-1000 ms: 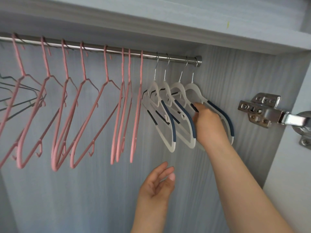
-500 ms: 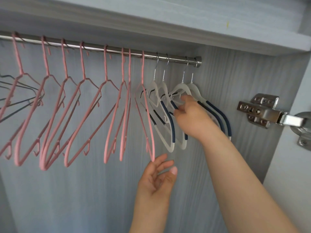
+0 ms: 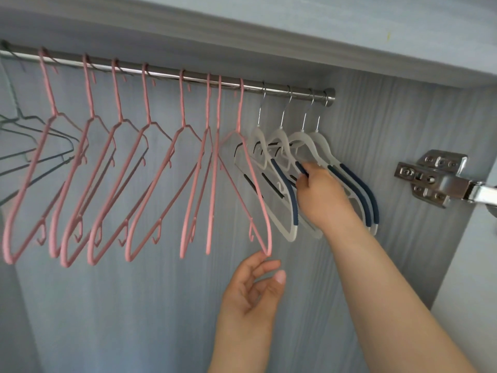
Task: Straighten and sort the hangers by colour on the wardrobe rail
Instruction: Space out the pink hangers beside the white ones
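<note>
**Hangers on the wardrobe rail, pink then white**

Grey hangers (image 3: 32, 146) at far left of the rail (image 3: 166, 74), then the pink hangers (image 3: 150, 184). Left hand (image 3: 252, 289) loose and open, fingertip touching the last pink hanger (image 3: 250, 189). Right hand (image 3: 320, 192) pinches a white hanger (image 3: 295, 146) among the four white hangers (image 3: 357, 184) by the door hinge (image 3: 430, 176)

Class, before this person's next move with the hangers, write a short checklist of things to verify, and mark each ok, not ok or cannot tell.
1. Colours grouped on the rail: ok, pink hangers sit left of the white hangers.
2. White hangers evenly spaced: not ok, two bunch at the rail's end.
3. Right hand grips a white hanger: ok.
4. Left hand free: ok, open below the last pink hanger.
5. Grey hangers straight: cannot tell, partly out of view.
</note>
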Motion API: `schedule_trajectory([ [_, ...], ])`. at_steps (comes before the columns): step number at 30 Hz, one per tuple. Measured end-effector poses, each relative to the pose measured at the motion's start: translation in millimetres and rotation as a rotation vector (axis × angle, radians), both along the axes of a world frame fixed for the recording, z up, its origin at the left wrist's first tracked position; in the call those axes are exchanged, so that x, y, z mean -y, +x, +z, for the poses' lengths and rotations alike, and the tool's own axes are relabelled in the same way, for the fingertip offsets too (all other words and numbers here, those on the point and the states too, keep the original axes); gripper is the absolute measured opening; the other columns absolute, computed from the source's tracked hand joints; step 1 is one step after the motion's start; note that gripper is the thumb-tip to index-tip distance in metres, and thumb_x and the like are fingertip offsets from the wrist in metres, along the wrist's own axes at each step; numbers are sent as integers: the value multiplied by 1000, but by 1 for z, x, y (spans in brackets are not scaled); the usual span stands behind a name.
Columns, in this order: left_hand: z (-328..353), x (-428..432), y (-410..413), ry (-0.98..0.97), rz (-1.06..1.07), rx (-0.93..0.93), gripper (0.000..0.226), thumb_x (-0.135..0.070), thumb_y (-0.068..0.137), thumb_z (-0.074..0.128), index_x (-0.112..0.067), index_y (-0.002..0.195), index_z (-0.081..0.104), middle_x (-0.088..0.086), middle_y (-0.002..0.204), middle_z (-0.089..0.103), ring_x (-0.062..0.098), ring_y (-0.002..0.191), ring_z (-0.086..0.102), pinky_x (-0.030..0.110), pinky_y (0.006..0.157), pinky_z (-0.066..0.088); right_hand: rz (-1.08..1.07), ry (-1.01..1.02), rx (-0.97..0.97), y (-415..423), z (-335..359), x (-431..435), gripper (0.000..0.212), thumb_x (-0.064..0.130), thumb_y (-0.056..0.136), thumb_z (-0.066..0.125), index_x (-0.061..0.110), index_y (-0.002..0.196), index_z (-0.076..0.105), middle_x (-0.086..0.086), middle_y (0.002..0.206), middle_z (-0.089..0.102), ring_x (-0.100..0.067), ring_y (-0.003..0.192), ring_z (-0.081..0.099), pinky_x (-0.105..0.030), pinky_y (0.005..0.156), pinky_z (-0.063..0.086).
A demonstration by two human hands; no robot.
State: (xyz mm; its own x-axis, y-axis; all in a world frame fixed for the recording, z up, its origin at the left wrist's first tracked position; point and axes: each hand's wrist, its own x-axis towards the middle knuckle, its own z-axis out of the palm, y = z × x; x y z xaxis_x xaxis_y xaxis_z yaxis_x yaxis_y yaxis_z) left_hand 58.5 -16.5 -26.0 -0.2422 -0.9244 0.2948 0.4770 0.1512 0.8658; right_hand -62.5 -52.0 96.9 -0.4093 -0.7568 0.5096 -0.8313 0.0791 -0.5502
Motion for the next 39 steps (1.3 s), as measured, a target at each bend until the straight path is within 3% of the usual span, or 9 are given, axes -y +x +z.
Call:
schedule_trajectory([
  [4,5,0,-2,-7,1,-10,33,-22,60,63,-25,93,64,-13,85,72,6,74,65,35,90,50,-76,-267,-244,3,3,-11,38,21,93,45,5,128,49,-18,128,47,-31,118,46,-25,88,34],
  [6,7,0,-3,-1,1,-9,33,-21,61,62,-25,94,64,-13,85,72,5,74,65,33,88,51,16,-380,-213,11,11,-23,33,20,92,49,10,123,55,-12,126,50,-25,111,52,-13,79,30],
  [14,13,4,-7,95,-52,-88,24,2,85,55,-18,93,64,-3,80,74,6,71,68,14,61,54,160,51,-29,38,12,-13,39,5,92,36,4,131,34,-7,96,50,-21,78,46,-24,50,30],
  [17,13,5,-3,98,-46,-117,23,2,84,55,-19,88,64,-3,77,75,6,69,69,14,61,54,203,110,129,39,4,-6,50,-1,91,36,7,139,24,-12,116,54,-24,95,55,-32,77,49],
  [19,10,6,0,102,-36,-141,23,0,79,65,-21,88,63,-4,79,75,7,72,69,15,62,55,194,92,157,37,1,-3,52,-1,92,35,9,141,24,-13,131,47,-26,115,49,-24,90,40],
  [24,8,4,6,99,-19,-166,36,1,84,54,-31,101,54,-6,85,75,7,74,69,15,64,55,159,61,104,35,-2,2,49,-3,91,32,9,138,32,-16,133,44,-28,114,48,-28,91,40],
  [30,12,-1,7,39,-14,-154,46,-10,78,64,-40,109,49,-3,93,74,8,74,68,15,63,54,93,57,1,36,-6,3,52,-2,91,30,9,141,25,-16,137,36,-27,101,48,-26,76,34],
  [34,13,-1,6,4,-59,-129,46,-1,83,58,-39,108,51,-2,93,73,8,71,67,17,65,55,-67,-124,-280,38,-8,-7,48,2,92,37,7,139,32,-18,134,40,-34,119,39,-33,95,32],
  [39,11,5,13,-65,-115,-20,51,-16,65,51,-33,113,52,-13,101,68,12,83,67,19,67,54,81,-282,-316,58,-2,-25,35,8,92,42,8,126,51,-10,125,49,-25,116,45,-15,80,25],
])
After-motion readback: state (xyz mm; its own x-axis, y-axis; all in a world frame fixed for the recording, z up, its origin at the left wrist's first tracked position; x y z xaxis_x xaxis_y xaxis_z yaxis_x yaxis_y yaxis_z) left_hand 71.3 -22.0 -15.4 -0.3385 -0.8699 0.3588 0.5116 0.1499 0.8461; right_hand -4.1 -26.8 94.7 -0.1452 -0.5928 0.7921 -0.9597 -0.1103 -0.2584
